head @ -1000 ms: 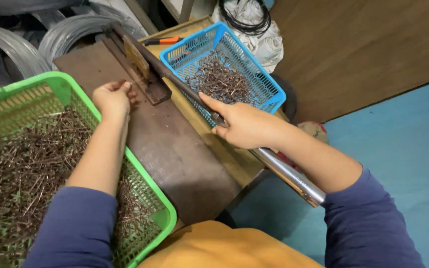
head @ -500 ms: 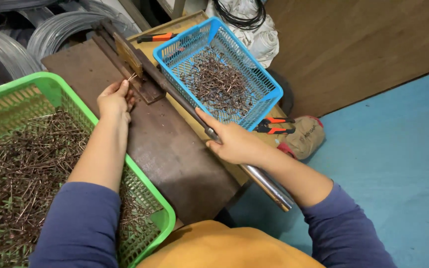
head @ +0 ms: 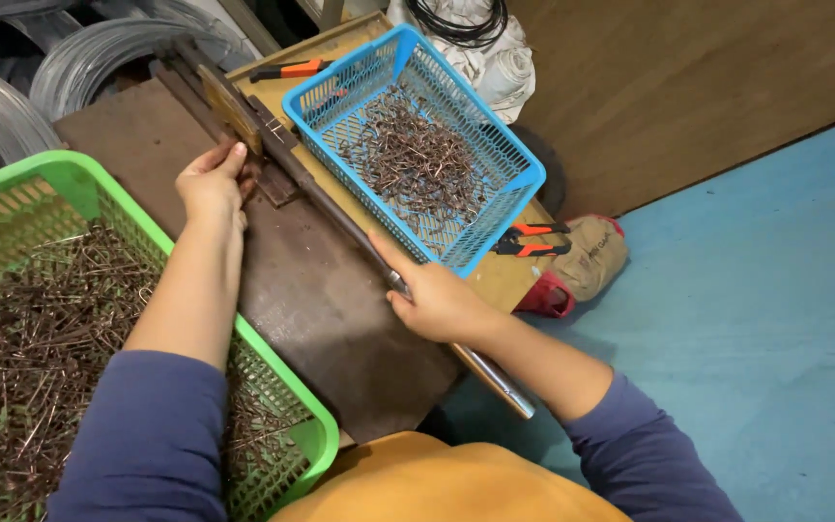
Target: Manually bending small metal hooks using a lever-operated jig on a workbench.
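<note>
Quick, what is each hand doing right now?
Left hand: closed at the head of the metal bench tool; what the fingers pinch cannot be told.
Right hand: closed around the long metal lever handle.

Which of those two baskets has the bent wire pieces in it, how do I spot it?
Start at the brown metal bench. The blue basket sits on its far side, just beyond the long lever the right hand grips. Its neighbour, the green basket, holds straight rods.

Blue mesh basket (head: 506, 155) is the reference. Left of it: dark brown tabletop (head: 331, 319), green mesh basket (head: 79, 184) of rusty brown wire pieces (head: 31, 338). Right of it: orange-black pliers (head: 532, 240), teal floor (head: 765, 338).
</note>
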